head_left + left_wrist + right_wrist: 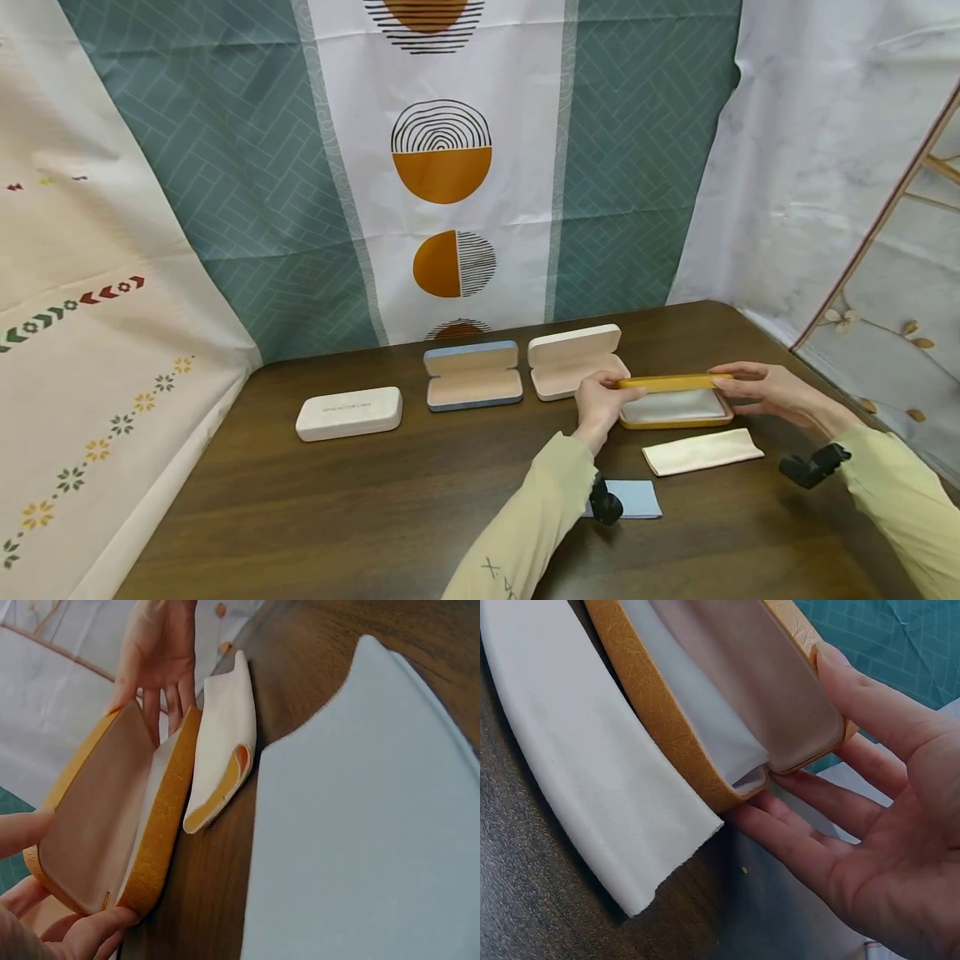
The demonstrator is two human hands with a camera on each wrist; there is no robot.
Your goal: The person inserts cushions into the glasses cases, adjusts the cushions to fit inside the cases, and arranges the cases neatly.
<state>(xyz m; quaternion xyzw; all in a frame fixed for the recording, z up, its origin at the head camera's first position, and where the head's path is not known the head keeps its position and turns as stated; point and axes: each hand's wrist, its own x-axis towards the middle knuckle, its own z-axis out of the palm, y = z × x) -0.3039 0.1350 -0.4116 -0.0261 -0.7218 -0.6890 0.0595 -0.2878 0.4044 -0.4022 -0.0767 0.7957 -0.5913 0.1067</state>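
A mustard-yellow glasses case [678, 423] lies on the table at the right, its lid [667, 384] part-way up. Inside the base is a pale grey-white cloth [705, 712], lying along its length. My left hand [597, 407] grips the left end, thumb at the lid's rim and fingers low at the corner. At the other end my right hand [780, 392] holds the lid with its thumb on the rim, other fingers behind and beside the case. Just in front lies a folded cream cloth [701, 452]. Nearer me is a light blue cloth [633, 498], partly hidden by my left wrist.
To the left of the yellow case stand a cream glasses case [558, 379] and a blue one [476, 392], both with raised lids. A closed white case [350, 414] lies farther left. Patterned curtains hang behind the brown table [337, 517].
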